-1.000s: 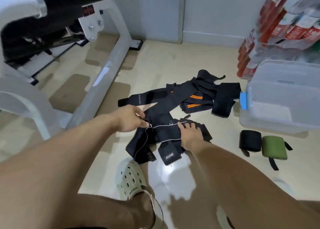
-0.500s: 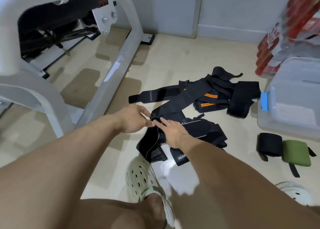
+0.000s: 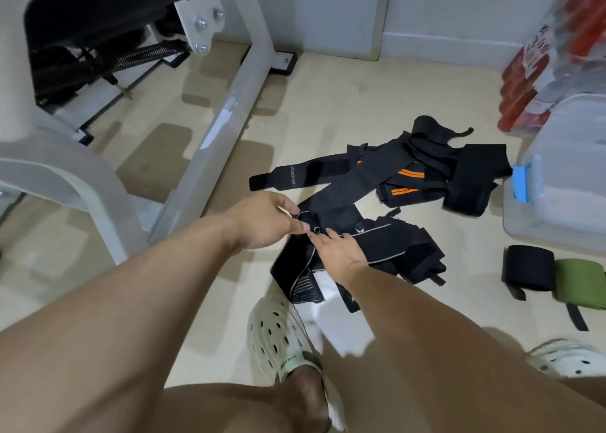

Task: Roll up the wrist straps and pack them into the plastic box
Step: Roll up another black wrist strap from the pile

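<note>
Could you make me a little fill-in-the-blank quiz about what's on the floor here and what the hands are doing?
1. The left hand pinches the end of a ____ strap with grey edging.
2. Beside the black roll lies a finished roll coloured ____.
3. The plastic box has a ____ latch.
4. Two straps in the pile carry ____ stripes.

Missing words: black; green; blue; orange

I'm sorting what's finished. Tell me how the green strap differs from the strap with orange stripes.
The green strap is rolled into a tight bundle; the orange-striped strap lies unrolled. The green one sits apart beside a black roll; the striped one is tangled in the black pile. Green is plain olive; the other is black with stripes. Both lie on the floor, outside the box.
</note>
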Demonstrator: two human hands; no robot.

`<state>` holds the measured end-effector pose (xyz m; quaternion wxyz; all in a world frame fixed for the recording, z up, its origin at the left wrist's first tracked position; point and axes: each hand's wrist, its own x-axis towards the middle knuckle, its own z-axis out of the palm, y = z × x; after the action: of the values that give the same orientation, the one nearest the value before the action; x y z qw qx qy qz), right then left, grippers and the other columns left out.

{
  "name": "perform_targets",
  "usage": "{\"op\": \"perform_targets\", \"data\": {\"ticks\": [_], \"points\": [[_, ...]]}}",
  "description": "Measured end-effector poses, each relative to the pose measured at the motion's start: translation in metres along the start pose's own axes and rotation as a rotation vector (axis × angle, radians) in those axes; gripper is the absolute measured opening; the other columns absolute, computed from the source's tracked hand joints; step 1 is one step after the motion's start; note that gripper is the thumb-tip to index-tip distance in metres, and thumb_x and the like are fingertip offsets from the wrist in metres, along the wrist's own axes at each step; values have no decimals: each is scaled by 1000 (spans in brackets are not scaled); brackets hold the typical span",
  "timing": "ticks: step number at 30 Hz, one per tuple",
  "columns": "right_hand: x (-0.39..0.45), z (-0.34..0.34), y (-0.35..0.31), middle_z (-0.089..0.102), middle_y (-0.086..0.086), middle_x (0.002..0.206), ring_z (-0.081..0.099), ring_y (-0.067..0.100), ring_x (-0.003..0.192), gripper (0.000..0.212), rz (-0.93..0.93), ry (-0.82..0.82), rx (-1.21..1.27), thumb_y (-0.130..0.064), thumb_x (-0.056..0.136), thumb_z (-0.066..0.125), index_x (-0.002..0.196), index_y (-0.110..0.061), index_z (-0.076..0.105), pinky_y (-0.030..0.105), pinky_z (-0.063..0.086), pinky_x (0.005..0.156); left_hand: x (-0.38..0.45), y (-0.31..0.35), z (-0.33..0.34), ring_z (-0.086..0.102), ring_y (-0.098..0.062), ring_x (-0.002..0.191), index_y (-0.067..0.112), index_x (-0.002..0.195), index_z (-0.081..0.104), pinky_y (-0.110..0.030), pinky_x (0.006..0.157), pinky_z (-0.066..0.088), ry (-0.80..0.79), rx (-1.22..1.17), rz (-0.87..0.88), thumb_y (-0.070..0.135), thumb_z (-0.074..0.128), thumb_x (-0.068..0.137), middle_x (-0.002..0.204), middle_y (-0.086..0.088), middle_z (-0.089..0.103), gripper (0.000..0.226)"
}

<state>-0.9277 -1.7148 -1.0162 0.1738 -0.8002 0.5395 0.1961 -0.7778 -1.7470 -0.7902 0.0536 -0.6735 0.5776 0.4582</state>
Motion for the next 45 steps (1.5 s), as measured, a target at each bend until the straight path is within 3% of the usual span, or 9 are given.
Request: {"op": "perform_targets", "data": {"ticks": [8,11,14,20,22,25,30,39,45], "points": [[-8,-4,14,69,4,122,51,24,125,68,60,220,69,-7,80,74,143,-19,50,30,33,111,-4,-6,-4,60,-19,113,29,118,66,-26,93,39,0,16,-16,41,79,87,122,2,66,35],[-11,-4,20,74,0,114,47,18,135,41,124,276,93,-15,92,63,131,-28,63,31,25,113,-4,-4,-2,59,-19,114,29,118,67,-26,95,40,4,32,-3,43,77,88,125,3,63,35],[-17,-9,33,64,-10,89,53,18,104,12,171,375,69,-28,91,66,99,-34,72,36,31,95,-4,2,-1,58,-18,114,26,122,67,-25,93,38,7,29,7,41,78,88,124,2,63,39],[-32,8,52,41,-1,153,34,25,141,26,-22,135,260,-52,85,67,86,-26,63,42,23,120,-4,9,1,59,-18,110,25,123,67,-24,91,38,10,38,15,40,78,88,122,1,65,40],[-32,9,44,57,-6,132,47,23,126,48,22,86,332,-72,87,53,77,-25,55,42,34,112,-4,8,2,60,-17,110,25,124,66,-24,91,38,8,37,11,41,78,88,121,1,66,41],[-31,9,36,59,-4,98,52,24,103,42,195,211,527,-63,96,52,92,-21,52,42,46,91,-3,8,2,59,-17,110,25,123,67,-24,91,38,8,40,10,41,78,88,121,2,65,40],[-28,19,37,44,3,150,36,26,140,69,315,83,436,-48,90,70,148,-25,40,43,34,114,-2,13,0,58,-17,112,27,122,67,-25,93,37,11,38,18,41,78,88,122,2,64,38],[-28,20,42,54,1,134,42,25,129,61,204,69,197,-42,81,80,129,-20,48,41,29,116,-4,19,1,58,-18,112,25,122,67,-25,93,37,10,40,37,39,77,89,119,3,63,38],[-30,14,46,46,5,144,34,29,137,74,216,-10,171,-32,85,78,148,-27,38,41,31,114,-9,21,3,58,-16,109,24,122,67,-24,91,37,15,44,50,38,77,90,117,4,63,37]]}}
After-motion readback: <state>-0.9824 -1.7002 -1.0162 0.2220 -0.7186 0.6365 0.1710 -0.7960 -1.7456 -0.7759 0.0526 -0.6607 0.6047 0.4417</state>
